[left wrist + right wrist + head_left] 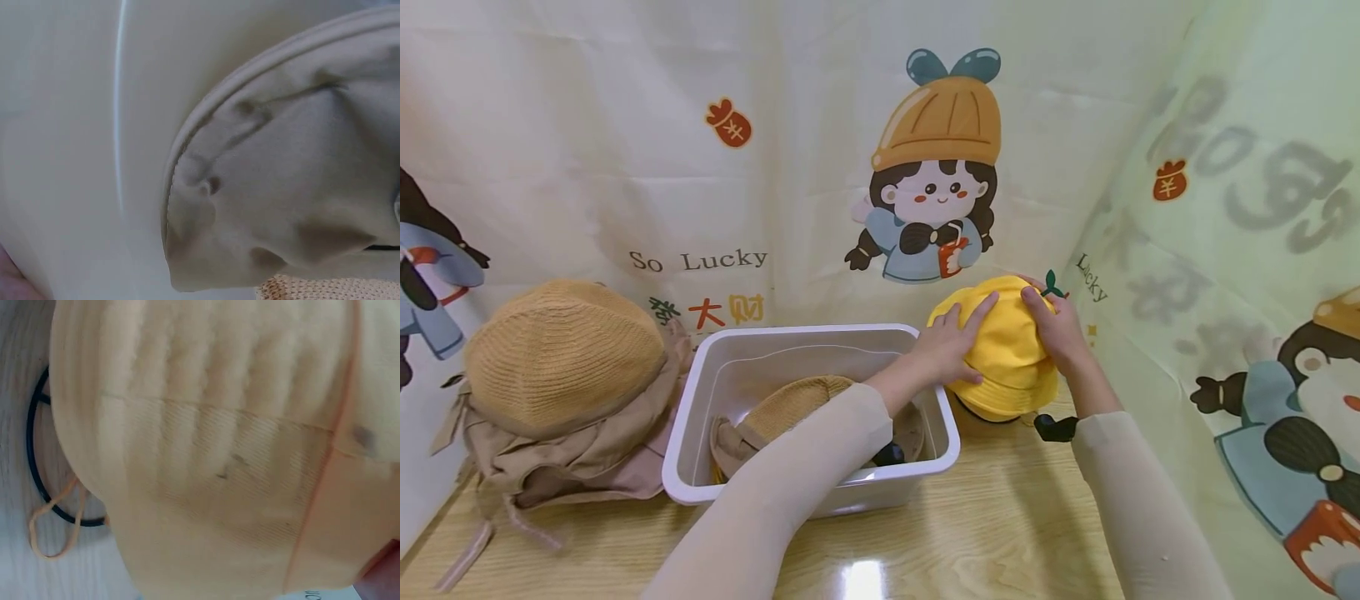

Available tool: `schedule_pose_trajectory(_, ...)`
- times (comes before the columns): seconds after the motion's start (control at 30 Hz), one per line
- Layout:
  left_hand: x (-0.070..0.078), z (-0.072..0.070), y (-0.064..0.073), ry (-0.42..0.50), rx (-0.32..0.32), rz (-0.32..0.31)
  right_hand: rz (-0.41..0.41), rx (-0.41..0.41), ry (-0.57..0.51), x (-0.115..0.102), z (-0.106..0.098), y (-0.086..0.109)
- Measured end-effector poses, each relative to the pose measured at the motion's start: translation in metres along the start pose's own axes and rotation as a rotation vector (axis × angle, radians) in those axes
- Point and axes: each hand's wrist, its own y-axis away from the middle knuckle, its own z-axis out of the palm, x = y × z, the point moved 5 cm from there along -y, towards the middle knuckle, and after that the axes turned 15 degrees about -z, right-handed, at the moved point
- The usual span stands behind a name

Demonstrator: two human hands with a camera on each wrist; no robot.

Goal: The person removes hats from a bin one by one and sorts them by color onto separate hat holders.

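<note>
A yellow cloth hat [1009, 354] with a green leaf ornament [1051, 283] on top sits on the table, right of a white plastic bin [805, 333]. My left hand [946, 346] rests on the hat's left side with fingers spread. From the other side my right hand [1062, 327] grips it, thumb on top and the other fingers mostly hidden behind the crown. Stitched yellow cloth [212, 456] fills most of the right wrist view. A tan edge and a dark line show under the brim. My left forearm passes over the bin.
Inside the bin lies a straw-and-brown-cloth hat [797, 404]; its brown brim [281, 175] appears in the left wrist view. Stacked brown hats with a straw-coloured one [565, 358] on top stand at left. A black item [1055, 427] lies near my right wrist. Printed curtains hang behind.
</note>
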Motion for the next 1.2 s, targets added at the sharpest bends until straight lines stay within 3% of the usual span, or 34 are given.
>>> schedule_pose_trajectory(0.37,0.002,-0.001,0.003,-0.018,0.008,0.013,0.027,0.136,-0.04,0.017,-0.004,0.012)
schedule_pose_trajectory(0.57,0.002,0.0,0.004,0.0,-0.008,0.015,0.044,0.16,-0.046,0.028,-0.006,0.012)
schedule_pose_trajectory(0.83,0.001,-0.002,0.004,-0.01,0.006,0.015,0.04,0.207,0.169,0.038,-0.006,0.01)
schedule_pose_trajectory(1.0,-0.002,0.001,0.003,-0.016,-0.002,0.009,-0.027,0.322,0.208,0.037,0.001,0.026)
schedule_pose_trajectory(1.2,-0.001,0.001,0.001,-0.033,0.005,0.014,-0.06,0.349,0.268,0.047,0.016,0.046)
